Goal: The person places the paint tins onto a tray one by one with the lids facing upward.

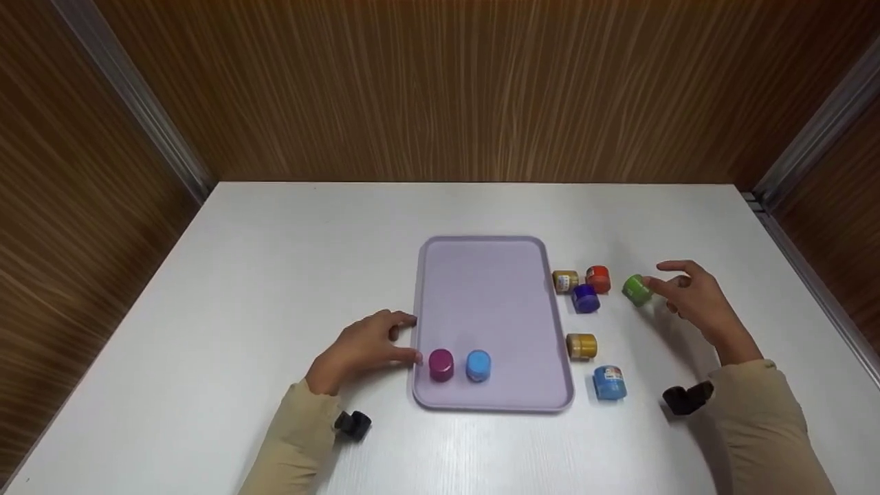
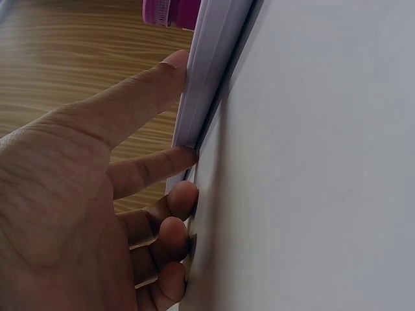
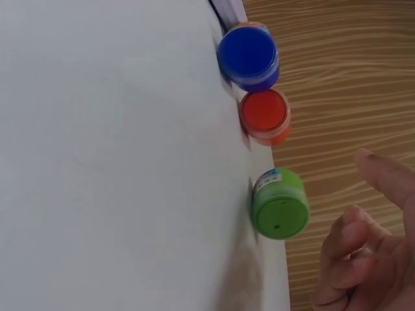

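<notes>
My left hand (image 1: 368, 342) touches the left rim of a lilac tray (image 1: 488, 289) with thumb and index finger apart; in the left wrist view the other fingers bend loosely near the tabletop. On the tray stand a magenta paint jar (image 1: 441, 365) and a light blue paint jar (image 1: 478, 366). My right hand (image 1: 694, 299) is beside a green paint jar (image 1: 636, 291). Its thumb overlaps the jar in the head view, but the right wrist view shows hand and jar (image 3: 281, 206) apart. That hand holds nothing.
Right of the tray are a red jar (image 1: 599, 279), a purple-blue jar (image 1: 586, 298), a gold jar (image 1: 565, 281), a yellow-ochre jar (image 1: 581, 346) and a blue jar (image 1: 610, 383). Wood-grain panels (image 1: 474, 89) border the white table (image 1: 309, 234).
</notes>
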The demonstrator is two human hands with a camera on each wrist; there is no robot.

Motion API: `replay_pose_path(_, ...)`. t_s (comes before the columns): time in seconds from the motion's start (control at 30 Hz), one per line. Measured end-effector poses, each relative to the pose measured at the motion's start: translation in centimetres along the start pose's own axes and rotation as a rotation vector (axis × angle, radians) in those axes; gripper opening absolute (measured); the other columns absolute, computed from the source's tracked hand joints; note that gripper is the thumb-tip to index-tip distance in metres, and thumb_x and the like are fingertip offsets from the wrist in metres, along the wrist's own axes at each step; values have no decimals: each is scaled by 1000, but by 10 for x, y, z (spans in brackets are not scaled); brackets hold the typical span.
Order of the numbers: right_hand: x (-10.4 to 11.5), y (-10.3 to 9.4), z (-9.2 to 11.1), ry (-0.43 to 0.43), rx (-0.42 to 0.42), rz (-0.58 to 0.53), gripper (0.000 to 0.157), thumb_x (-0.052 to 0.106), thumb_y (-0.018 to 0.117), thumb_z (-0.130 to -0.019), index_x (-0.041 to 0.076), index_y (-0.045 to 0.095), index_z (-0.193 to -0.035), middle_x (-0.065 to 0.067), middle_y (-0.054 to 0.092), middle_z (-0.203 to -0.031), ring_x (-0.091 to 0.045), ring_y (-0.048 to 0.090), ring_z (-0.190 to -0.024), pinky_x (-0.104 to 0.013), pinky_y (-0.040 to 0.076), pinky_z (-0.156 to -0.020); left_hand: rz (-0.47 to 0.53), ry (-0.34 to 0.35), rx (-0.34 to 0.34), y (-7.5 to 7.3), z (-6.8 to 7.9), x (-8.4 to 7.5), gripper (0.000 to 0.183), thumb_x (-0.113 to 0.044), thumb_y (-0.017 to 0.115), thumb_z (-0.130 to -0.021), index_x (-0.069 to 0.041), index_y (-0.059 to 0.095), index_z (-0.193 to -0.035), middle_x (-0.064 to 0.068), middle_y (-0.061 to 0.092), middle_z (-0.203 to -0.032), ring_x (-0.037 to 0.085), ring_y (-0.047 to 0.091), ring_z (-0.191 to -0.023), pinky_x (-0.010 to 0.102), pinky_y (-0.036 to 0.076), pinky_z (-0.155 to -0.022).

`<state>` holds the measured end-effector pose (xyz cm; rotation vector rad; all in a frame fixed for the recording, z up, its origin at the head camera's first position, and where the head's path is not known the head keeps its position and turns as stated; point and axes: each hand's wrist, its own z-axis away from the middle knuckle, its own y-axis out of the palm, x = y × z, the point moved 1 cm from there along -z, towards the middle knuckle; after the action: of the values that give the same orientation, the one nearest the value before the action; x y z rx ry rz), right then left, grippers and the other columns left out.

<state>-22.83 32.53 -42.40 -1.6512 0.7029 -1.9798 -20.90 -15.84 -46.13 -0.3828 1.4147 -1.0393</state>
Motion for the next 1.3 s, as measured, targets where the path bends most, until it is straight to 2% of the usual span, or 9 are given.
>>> replay_pose_path(0.3, -11, -1, -5, 37, 11, -37, 83, 50, 58, -92, -3, 26, -147, -4, 50, -87, -6, 46, -63, -26, 43, -58, 2, 15, 3, 0, -1, 1, 67, -46, 81, -71, -17, 61, -129, -1, 51, -88, 14, 46, -83, 31, 37, -71)
replay_pose_path(0.5, -17, 0, -8, 45, 38, -56, 84, 47, 58, -93, -6, 22, -147, -2, 48, -82, -6, 43, -59, -26, 42, -55, 1, -3, 12, 0, -1, 0, 68, -45, 81, -71, -17, 61, -130, -1, 49, -85, 13, 44, -79, 30, 35, -68)
replay_pose_path(0.83, -23, 4, -12, 85, 62, -34, 81, 46, 55, -95, -5, 22, -149, -8, 50, -98, -7, 47, -66, -27, 45, -59, -11, 4, 6, 0, -1, -1, 68, -45, 81, -72, -17, 60, -131, -1, 50, -86, 13, 45, -80, 30, 36, -69)
replay_pose_path(1.3, -24, 9, -14, 123, 95, -16, 78, 44, 54, -95, -4, 23, -148, -4, 54, -92, -8, 49, -68, -27, 45, -62, -8, 3, 6, 0, 0, -1, 68, -46, 80, -72, -17, 60, -130, -1, 51, -88, 14, 46, -82, 31, 37, -71)
